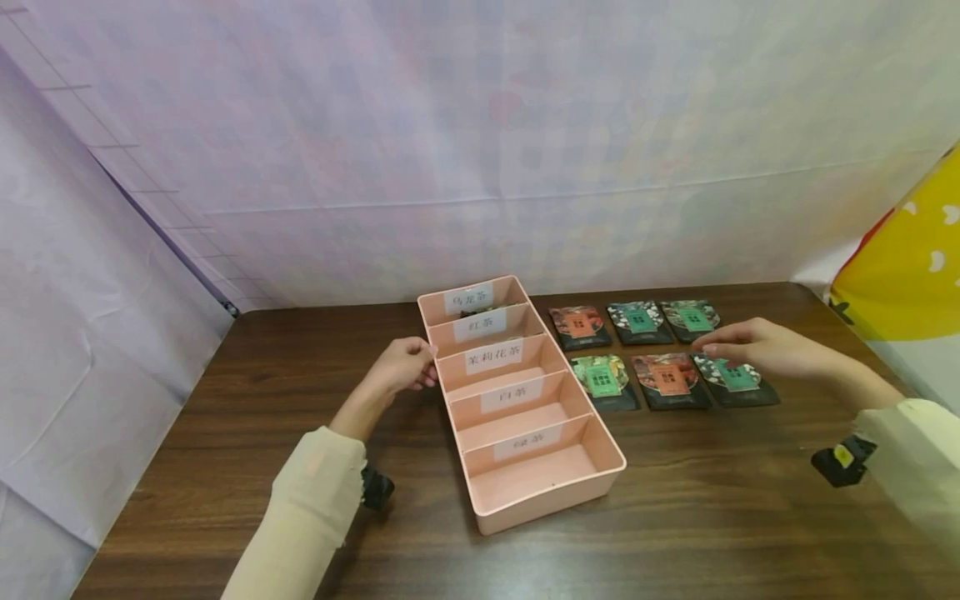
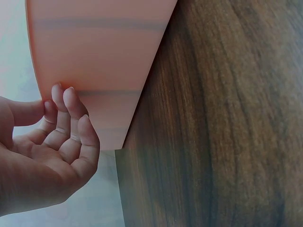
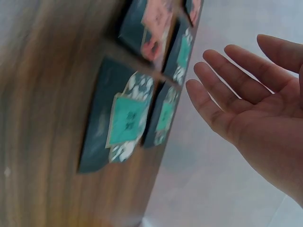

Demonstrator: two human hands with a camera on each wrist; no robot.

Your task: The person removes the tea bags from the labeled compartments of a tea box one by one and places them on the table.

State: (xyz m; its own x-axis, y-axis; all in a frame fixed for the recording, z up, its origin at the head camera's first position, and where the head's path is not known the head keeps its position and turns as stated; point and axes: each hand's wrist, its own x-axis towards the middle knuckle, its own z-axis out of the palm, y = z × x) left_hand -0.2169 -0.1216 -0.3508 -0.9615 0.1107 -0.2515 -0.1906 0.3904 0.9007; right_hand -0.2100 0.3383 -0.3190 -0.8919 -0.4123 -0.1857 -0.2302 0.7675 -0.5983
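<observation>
A pink divided box [image 1: 551, 508] with paper labels stands on the table. Its rim on the left side is pinched by my left hand [image 1: 405, 364]; in the left wrist view the thumb lies at the rim and bent fingers touch the outer wall [image 2: 104, 56]. My right hand [image 1: 757, 346] hovers over the right end of the tea sachets, fingers extended and holding nothing. Nearest to it are a white-and-green sachet [image 1: 738, 385] and a dark green one [image 1: 690, 318]. Something dark [image 1: 474, 312] shows partly inside the box's far compartment.
Two rows of sachets lie right of the box, including an orange one [image 1: 670, 379], a light green one [image 1: 604, 379], another orange one [image 1: 579, 325] and a white-patterned one [image 1: 640, 321]. A pale curtain [image 1: 450, 167] hangs behind the wooden table [image 1: 285, 375].
</observation>
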